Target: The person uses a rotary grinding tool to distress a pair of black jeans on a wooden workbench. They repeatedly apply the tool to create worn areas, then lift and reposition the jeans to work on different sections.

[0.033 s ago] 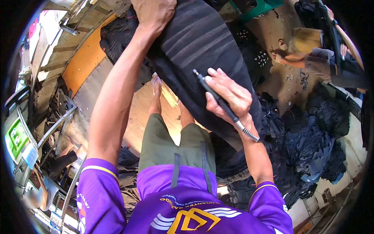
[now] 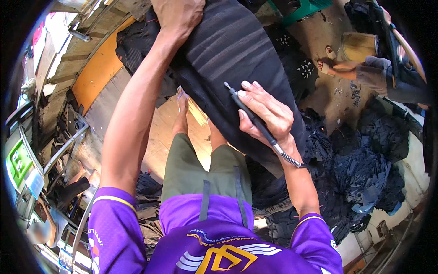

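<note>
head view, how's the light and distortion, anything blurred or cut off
All head view: edges curve toward the rim, corners black; sunlight glares on the wooden floor; dark cloth heap at right is dimmer, folds merging; left hand cropped at top; small patch at lower left blurred.

The left arm reaches far forward, slanting inward to the left hand at the top edge, its back uppermost and its fingertips cut off from view. The right forearm stays nearer the body, leaning inward to the right hand, whose bent fingers point forward-left, pinching against the thumb.
</note>
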### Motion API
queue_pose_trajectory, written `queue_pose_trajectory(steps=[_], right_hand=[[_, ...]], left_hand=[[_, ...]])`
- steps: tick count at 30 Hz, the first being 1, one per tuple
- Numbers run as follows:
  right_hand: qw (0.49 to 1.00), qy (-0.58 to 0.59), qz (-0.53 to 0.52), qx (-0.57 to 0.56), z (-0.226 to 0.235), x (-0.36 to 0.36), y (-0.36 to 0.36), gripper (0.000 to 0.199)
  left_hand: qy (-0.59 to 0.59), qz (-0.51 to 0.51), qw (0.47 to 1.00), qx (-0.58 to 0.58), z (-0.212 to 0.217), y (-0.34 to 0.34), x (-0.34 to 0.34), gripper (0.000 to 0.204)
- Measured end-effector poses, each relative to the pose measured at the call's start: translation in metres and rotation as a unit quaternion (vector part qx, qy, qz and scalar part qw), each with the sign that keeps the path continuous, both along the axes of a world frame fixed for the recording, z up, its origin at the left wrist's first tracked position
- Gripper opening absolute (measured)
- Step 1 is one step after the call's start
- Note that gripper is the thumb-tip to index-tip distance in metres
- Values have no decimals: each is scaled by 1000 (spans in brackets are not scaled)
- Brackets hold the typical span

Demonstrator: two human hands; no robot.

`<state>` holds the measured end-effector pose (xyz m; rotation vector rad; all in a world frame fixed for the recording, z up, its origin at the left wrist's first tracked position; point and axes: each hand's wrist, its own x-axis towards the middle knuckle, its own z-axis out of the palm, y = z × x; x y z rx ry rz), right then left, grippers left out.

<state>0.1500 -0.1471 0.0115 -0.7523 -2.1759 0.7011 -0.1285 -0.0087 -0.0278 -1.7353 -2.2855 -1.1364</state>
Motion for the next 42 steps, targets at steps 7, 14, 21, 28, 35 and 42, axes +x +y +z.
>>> queue_pose_trajectory(steps=[7,14,21,28,35,42], right_hand=[[1000,-3,-9,-4,-10,0,11,35],[999,-6,-40,-14,-11,1,17,36],[1000,-3,0,-16,-14,5,15,37],[1000,-5,4,-11,-12,4,15,35],[999,-7,-40,-15,-13,6,15,32],[998,-8,-55,-8,-14,8,13,32]], left_hand=[[6,11,1000,26,-3,5,5,46],[4,7,999,36,-6,13,3,46],[8,9,999,35,-8,10,5,44],[5,4,999,41,-7,10,5,44],[12,9,999,45,-8,11,5,45],[5,15,999,32,-7,10,7,46]])
